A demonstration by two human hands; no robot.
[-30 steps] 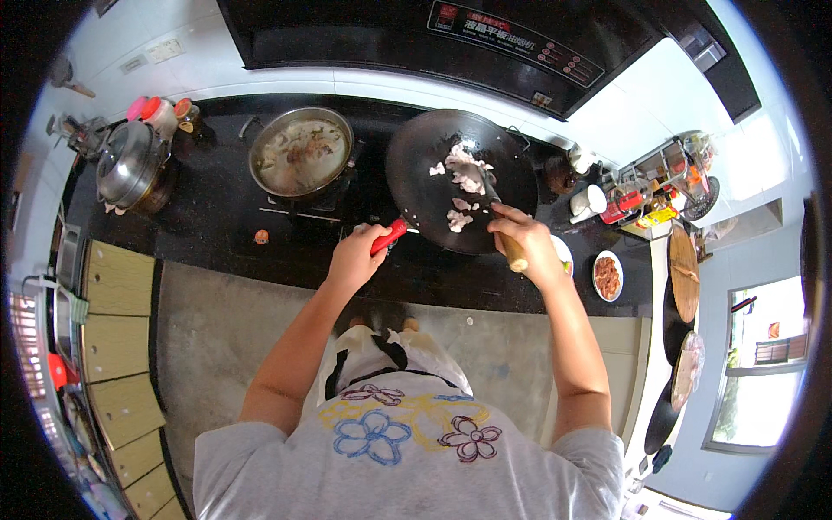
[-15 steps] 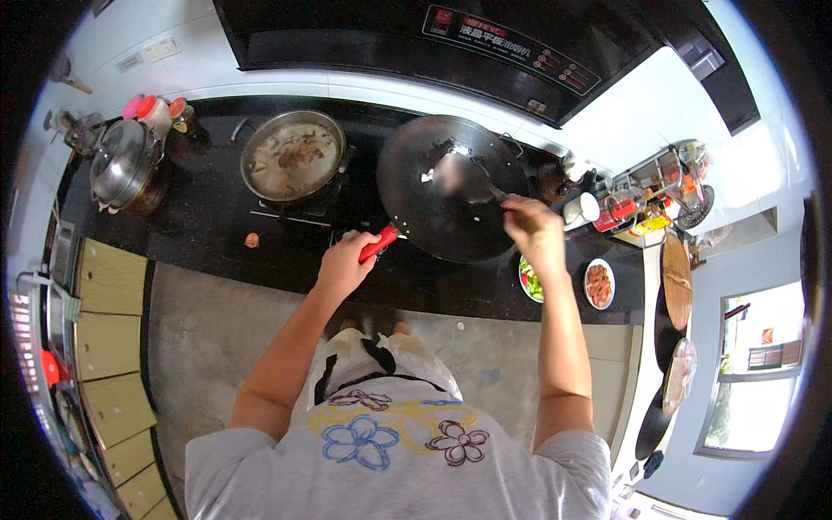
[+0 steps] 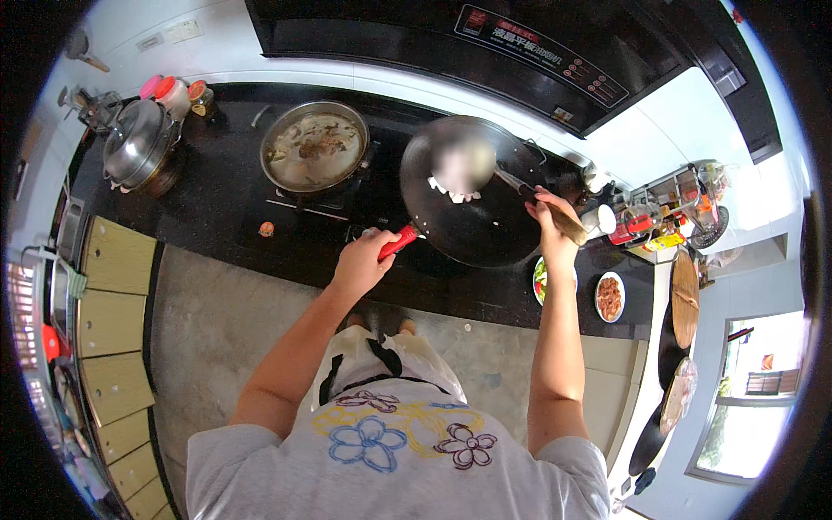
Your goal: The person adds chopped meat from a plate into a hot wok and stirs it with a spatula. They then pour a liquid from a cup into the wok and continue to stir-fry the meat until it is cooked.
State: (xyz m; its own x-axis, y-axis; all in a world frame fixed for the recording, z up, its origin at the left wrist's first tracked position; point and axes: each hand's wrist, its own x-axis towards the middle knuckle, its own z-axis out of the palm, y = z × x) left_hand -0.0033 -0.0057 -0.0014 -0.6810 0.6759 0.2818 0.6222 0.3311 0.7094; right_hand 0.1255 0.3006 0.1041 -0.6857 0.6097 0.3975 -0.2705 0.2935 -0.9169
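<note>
A dark wok [image 3: 472, 238] sits at the right side of the stove area. My left hand [image 3: 362, 262] is closed around its red handle [image 3: 398, 243]. My right hand [image 3: 552, 227] grips a wok spatula by its wooden handle [image 3: 568, 225], and the tool's metal shaft reaches into the wok from the right. Small white food pieces [image 3: 455, 192] lie on the wok's inner surface. A blurred patch covers the area just above them, so the spatula's head is hard to make out.
Left of the wok stands a wide pan [image 3: 314, 149] of cloudy liquid and food. A lidded steel pot [image 3: 139, 143] and jars [image 3: 171, 97] are farther left. Bowls of cut vegetables [image 3: 541, 282] and meat [image 3: 610, 297] sit at right, near bottles [image 3: 663, 240]. The range hood [image 3: 390, 43] hangs above.
The view has shifted and tilted slightly. My right hand has turned, so the spatula's wooden handle now points down to the right. More white pieces show in the wok; my left hand keeps its grip.
</note>
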